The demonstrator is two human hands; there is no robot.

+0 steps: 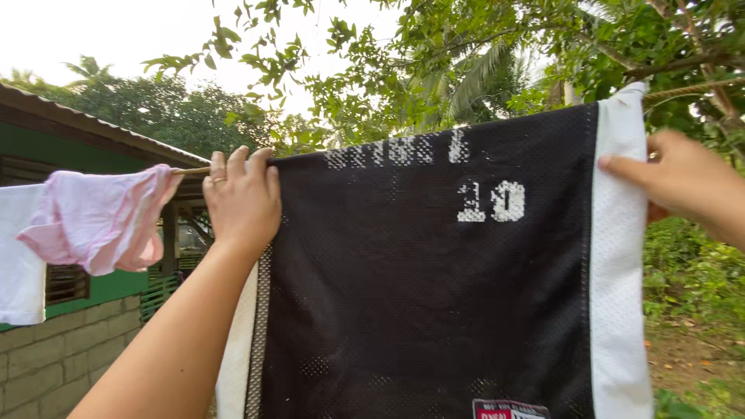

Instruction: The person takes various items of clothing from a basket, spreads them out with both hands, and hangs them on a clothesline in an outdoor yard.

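Note:
A black mesh sports garment point(419, 295) with white side stripes and white printed marks hangs over a thin clothesline point(190, 171), filling the middle of the view. My left hand point(242, 200) grips the garment's upper left corner on the line, fingers curled over the top edge. Pinching the white stripe point(618, 256) at the upper right edge is my right hand point(687, 185), with the thumb in front of the cloth.
A pink cloth point(101, 217) and a white cloth point(17, 264) hang on the same line to the left. Behind them stands a green building with a block wall point(54, 357) and metal roof. Trees point(481, 62) rise overhead; grassy ground point(694, 341) lies to the right.

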